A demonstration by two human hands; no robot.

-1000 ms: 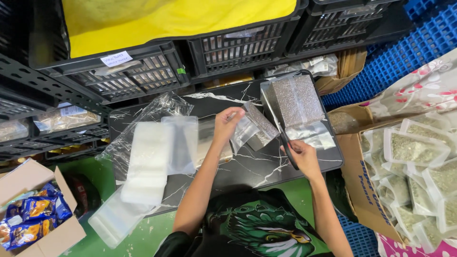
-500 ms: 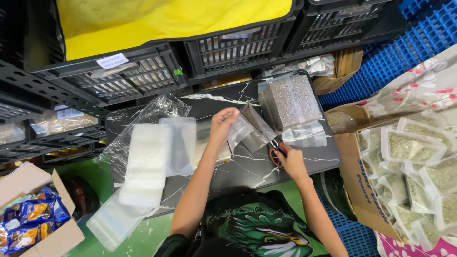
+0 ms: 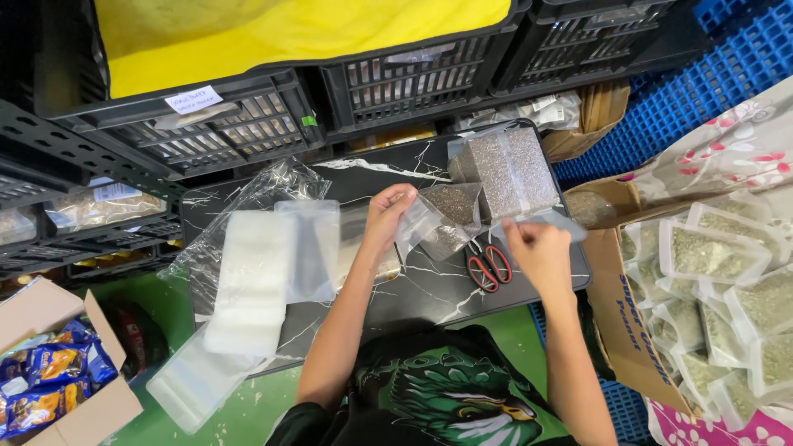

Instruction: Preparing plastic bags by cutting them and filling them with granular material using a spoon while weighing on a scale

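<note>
My left hand (image 3: 387, 216) pinches a small clear pouch (image 3: 442, 216) partly filled with dark seeds, holding it just above the black marbled table (image 3: 413, 169). My right hand (image 3: 538, 252) has its fingers curled over the clear lower edge of a large bag of seeds (image 3: 505, 169), which lies on the table behind the pouch. Red-handled scissors (image 3: 489, 266) lie on the table between my hands, close to my right hand and untouched.
Stacks of empty clear pouches (image 3: 252, 281) lie left of my left hand. To the right is a cardboard box (image 3: 628, 330) of filled pouches (image 3: 710, 281). Black crates (image 3: 239, 124) line the back. At lower left sits a box of blue snack packets (image 3: 49, 388).
My right hand held the scissors half a second ago; they now lie on the table and the hand is back at the large bag's lower edge. My left hand kept the small pouch.
</note>
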